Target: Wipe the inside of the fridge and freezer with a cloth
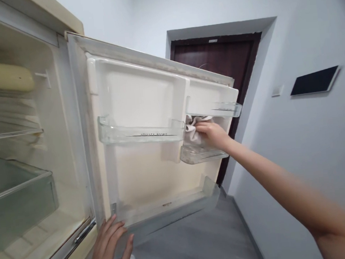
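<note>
A fridge door [152, 168] stands swung out, its inner side facing me. My right hand [212, 133] is closed on a pale cloth [193, 135], pressed to the door's inner panel between the upper right shelf [225, 109] and the lower right shelf [205, 155]. Part of the cloth is hidden behind my fingers. At the lower left corner of the door, my left hand [109, 247] is open with its fingers spread, near the bottom door shelf [174, 214]. Whether its fingertips touch the door I cannot tell.
The fridge compartment [68, 156] on the left holds a yellowish rounded container [8, 76], a glass shelf [8, 131] and a greenish drawer [20, 201]. A left door shelf [142, 133] juts out. Behind are a dark brown door [214, 56] and a wall panel [314, 81].
</note>
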